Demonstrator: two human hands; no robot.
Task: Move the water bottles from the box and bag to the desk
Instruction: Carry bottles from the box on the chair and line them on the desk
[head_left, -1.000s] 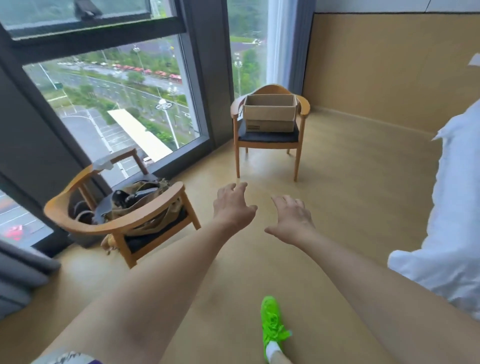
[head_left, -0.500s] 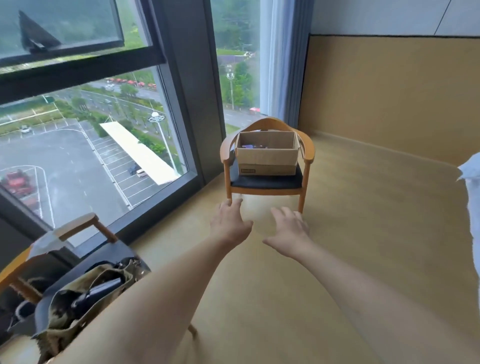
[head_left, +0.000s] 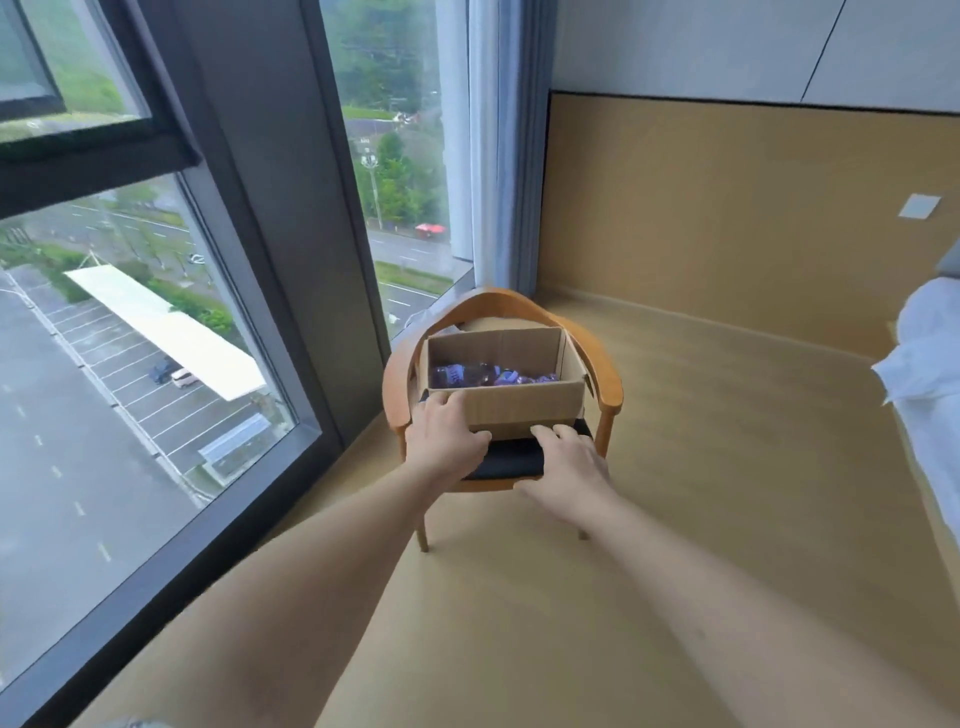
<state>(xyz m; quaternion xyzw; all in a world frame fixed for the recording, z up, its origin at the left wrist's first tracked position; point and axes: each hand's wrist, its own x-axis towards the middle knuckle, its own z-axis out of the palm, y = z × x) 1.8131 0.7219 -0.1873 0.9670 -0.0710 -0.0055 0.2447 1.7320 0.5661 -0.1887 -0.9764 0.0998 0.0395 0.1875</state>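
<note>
The purple-labelled water bottles are lying in a heap at the bottom of the open brown cardboard box, which is sitting on the dark cushion of a round-backed wooden armchair by the tall window. A second ago that chair was standing well ahead of the person; now they are closing right up to it, and both arms are reaching the box. The left hand is laying spread fingers against the box's near wall; the right hand is hovering flat and relaxed just before its lower edge, gripping nothing. No bottle is out yet, so I judge the unloading is only beginning. Neither the bag nor the desk is in sight.
</note>
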